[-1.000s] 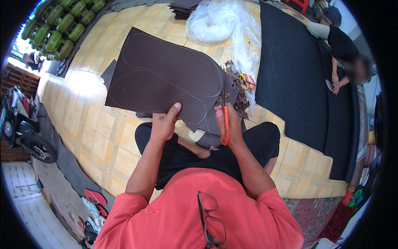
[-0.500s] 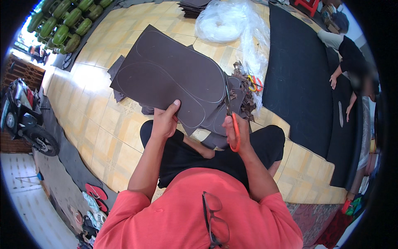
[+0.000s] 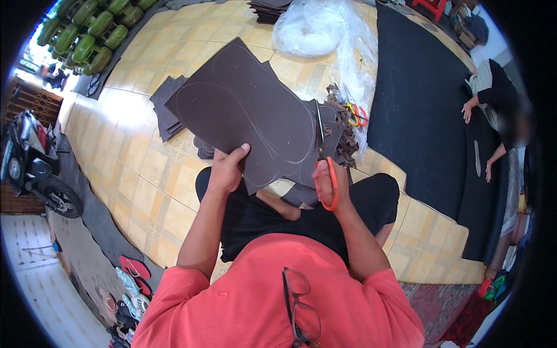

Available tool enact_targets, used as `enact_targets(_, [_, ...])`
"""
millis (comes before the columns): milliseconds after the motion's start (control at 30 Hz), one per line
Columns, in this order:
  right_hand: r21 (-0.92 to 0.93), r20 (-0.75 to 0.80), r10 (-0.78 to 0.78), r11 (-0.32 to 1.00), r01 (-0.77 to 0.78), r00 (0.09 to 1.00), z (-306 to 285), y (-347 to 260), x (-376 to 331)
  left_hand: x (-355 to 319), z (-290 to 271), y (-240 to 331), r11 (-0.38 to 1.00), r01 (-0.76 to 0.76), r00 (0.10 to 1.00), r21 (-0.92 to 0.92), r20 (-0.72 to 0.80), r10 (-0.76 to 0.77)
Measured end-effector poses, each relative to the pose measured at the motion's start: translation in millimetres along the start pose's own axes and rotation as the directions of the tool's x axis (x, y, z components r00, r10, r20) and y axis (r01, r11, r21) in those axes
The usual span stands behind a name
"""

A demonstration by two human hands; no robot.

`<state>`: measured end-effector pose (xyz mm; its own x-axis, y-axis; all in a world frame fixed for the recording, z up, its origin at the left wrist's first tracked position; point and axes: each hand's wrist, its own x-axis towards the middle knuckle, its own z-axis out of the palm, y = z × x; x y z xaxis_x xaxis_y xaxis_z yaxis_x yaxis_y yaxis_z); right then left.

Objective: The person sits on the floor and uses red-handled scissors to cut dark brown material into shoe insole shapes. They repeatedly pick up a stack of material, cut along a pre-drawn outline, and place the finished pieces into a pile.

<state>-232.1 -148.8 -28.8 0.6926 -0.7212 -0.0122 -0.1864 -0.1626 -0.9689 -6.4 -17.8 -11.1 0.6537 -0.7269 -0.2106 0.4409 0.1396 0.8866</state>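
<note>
A dark brown sheet (image 3: pixel 243 98) with pale curved outlines drawn on it hangs over my lap. My left hand (image 3: pixel 230 167) grips its near edge, thumb on top and fingers underneath. In my right hand (image 3: pixel 336 184) are scissors (image 3: pixel 331 188) with orange handles, their blades upright along the right edge of the sheet. How far the blades are apart is hard to tell. Behind the blades lies a heap of small brown offcuts (image 3: pixel 347 144). A second pair of scissors (image 3: pixel 357 115), with yellow and red-orange handles, rests by that heap.
Brown pieces (image 3: pixel 165 110) lie stacked to the left. Clear plastic wrap (image 3: pixel 310 32) and a brown stack (image 3: pixel 270 10) sit at the far side. On the right, a person (image 3: pixel 499 95) leans over a wide black sheet (image 3: pixel 418 116). Sandals (image 3: pixel 134 268) and a motorcycle (image 3: pixel 38 168) are on the left.
The brown sheet has turned clockwise, its far corner swinging right, while my left hand keeps its grip. My right hand and the scissors have barely shifted. The other person has leaned nearer.
</note>
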Motion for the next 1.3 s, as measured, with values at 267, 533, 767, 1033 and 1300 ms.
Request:
enact_targets(267, [-0.066,-0.068,-0.068,0.996,0.064,0.995,-3,10,12,-17,-17,21,0.913,0.292,0.949,0.284,0.031,-0.313])
enact_targets(533, [-0.174,-0.08,-0.162,0.974,0.146,0.984,-14,-11,18,-28,-16,27,0.845,0.304,0.905,0.44,0.144,-0.401])
enact_targets(767, [-0.182,-0.029,-0.195,0.965,0.186,0.98,-22,-15,14,-25,-22,28,0.835,0.3,0.894,0.462,0.168,-0.414])
enact_targets(1033, [-0.174,0.209,-0.072,0.979,0.11,0.975,-56,-25,5,-2,-55,60,0.78,0.354,0.823,0.516,0.224,-0.522])
enact_targets(1300, [-0.187,0.263,-0.072,0.975,0.123,0.962,-64,-20,7,-10,-39,63,0.652,0.366,0.773,0.664,0.174,-0.611])
